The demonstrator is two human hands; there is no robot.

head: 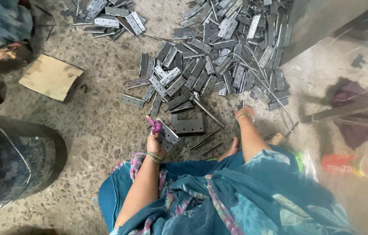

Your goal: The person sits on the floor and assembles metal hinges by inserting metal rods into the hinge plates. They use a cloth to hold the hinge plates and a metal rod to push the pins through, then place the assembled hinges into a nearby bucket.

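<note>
showing an early stage: left hand (155,140) clasps a few hinge plates (166,132); right hand (245,114) reaches the large loose pile (219,56), grip unclear.

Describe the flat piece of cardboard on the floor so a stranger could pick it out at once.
Start from the big heap of grey metal hinge plates spread over the speckled concrete floor, then look to its left. There, apart from the heap, lies a tan, roughly square piece of cardboard. It is the only pale brown, non-metal flat thing among grey steel parts.
</note>
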